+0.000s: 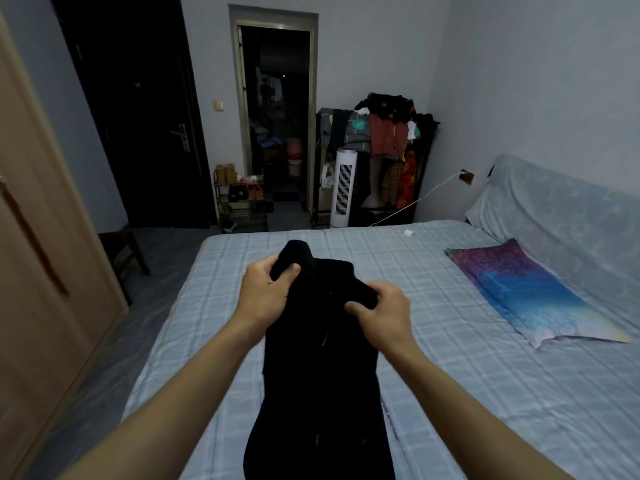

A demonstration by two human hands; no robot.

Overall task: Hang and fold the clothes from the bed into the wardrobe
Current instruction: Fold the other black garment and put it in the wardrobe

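Note:
A black garment (322,368) hangs in front of me over the bed (450,375), which has a pale blue checked sheet. My left hand (265,292) grips the garment's upper left edge, thumb on top. At the upper right edge, my right hand (384,315) pinches the cloth. The garment's lower part drops out of the frame at the bottom. The wardrobe (45,271) with light wooden doors stands along the left side; its doors look closed.
A purple and blue pillow (526,292) lies on the bed's right side by a covered headboard (561,216). Beyond the bed stand a white tower fan (343,187), a clothes rack (388,147) full of garments, a shoe rack (239,199) and a dark stool (124,251).

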